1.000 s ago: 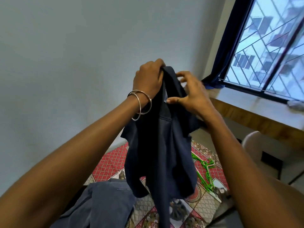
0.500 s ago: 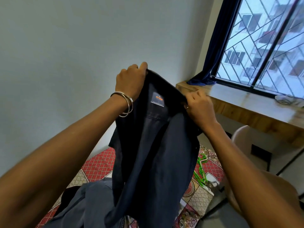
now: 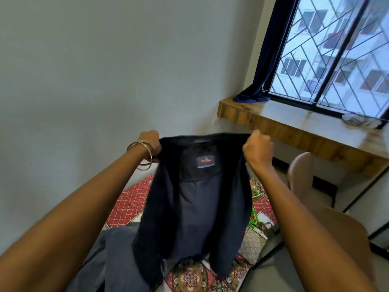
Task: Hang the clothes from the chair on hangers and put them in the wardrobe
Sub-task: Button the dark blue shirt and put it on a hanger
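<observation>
- Grey wall and a barred window with a dark curtain frame a bedroom where a person holds a dark navy shirt open above a bed covered in a red patterned spread.
- Left hand, bangles at the wrist, has its fingers curled round one end of the collar; right hand is fisted on the other end, and the collar is stretched taut between them.
- Shirt hangs with its inside facing the camera, front panels falling to either side, hem just above the bed's near edge.
- Green hangers lie on the bed near its right edge, partly hidden behind the shirt; a second, greyer garment is heaped at the bed's near left corner. A beige chair stands beside the wooden window ledge.
- Risk, as judged: both hands are occupied, so reaching for a hanger means letting go of one end, and the shirt could slump onto the bed or the heap and crease.
- Further risk: the hangers look tangled together, so lifting one may drag the others along.
- Neck label is a blue patch with orange marking; its wording is too blurred to read.
</observation>
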Demonstrator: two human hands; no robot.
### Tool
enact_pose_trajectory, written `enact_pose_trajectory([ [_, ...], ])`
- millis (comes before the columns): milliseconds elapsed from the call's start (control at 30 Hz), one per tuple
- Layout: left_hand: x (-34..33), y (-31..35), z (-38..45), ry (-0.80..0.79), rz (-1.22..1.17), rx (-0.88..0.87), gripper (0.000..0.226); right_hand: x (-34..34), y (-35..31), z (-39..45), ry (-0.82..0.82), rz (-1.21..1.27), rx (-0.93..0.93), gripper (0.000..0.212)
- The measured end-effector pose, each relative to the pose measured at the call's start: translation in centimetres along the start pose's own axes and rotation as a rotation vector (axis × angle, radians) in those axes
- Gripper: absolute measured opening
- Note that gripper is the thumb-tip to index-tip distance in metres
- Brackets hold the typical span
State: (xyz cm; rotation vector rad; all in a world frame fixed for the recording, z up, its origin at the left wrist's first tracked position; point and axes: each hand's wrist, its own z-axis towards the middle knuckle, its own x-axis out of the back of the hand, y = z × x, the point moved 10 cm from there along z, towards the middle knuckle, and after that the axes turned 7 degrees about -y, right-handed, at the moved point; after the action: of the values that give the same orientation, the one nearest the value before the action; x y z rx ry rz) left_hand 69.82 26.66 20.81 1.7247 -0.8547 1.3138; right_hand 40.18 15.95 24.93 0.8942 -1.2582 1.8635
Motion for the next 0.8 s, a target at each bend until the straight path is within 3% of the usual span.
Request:
enact_pose_trajectory([
  [100, -4.0, 2.6, -1.5, -0.431, -0.483, -0.021, 0.012, -4.2, 1.5, -1.2, -0.258, 0.073, -0.074, 0.008],
  [200, -3.5, 6.2, -3.8, -0.535, -1.006, -0.175, 0.044, -6.9, 1.1, -3.8, -0.512, 0.425, -0.083, 0.014],
  [267, -2.5, 8.7, -5.4, -0.663, -1.205, -0.431, 0.053, -5.4, 0.5, -5.2, -0.539, 0.722, -0.088, 0.018],
  [333, -0.1, 10.8, -8.2, -0.872, -1.389, -0.750, 0.056, -2.6, 0.8, -5.7, -0.490, 1.015, -0.142, 0.027],
  [367, 1.0, 11.0, -9.2, -0.914, -1.404, -0.831, 0.056, -1.4, 1.2, -5.3, -0.442, 1.098, -0.161, 0.028],
  [433, 0.1, 10.0, -6.8, -0.772, -1.198, -0.623, 0.054, -0.3, 2.5, -4.2, -0.332, 1.078, -0.191, 0.020],
  [500, -1.5, 6.5, -2.8, -0.501, -0.702, -0.276, 0.054, -1.9, 3.7, -3.3, -0.285, 0.970, -0.236, 0.012],
  [567, -3.2, 4.2, -1.0, -0.443, -0.170, -0.119, 0.052, -4.3, 4.8, -2.8, -0.257, 0.822, -0.278, 0.014],
  [633, -5.3, 3.5, 1.0, -0.387, 0.212, -0.069, 0.019, -6.9, 6.1, -2.3, -0.238, 0.648, -0.309, 0.023],
  [667, -6.2, 3.6, 1.3, -0.394, 0.253, -0.033, 0.007, -7.8, 6.6, -2.2, -0.236, 0.575, -0.315, 0.024],
  [767, -9.5, 3.9, 3.7, -0.368, 0.163, 0.024, 0.008, -11.8, 8.0, -1.6, -0.282, 0.486, -0.322, 0.018],
  [800, -11.0, 3.9, 5.3, -0.369, 0.151, 0.030, 0.020, -13.7, 8.5, -0.8, -0.305, 0.498, -0.334, 0.019],
])
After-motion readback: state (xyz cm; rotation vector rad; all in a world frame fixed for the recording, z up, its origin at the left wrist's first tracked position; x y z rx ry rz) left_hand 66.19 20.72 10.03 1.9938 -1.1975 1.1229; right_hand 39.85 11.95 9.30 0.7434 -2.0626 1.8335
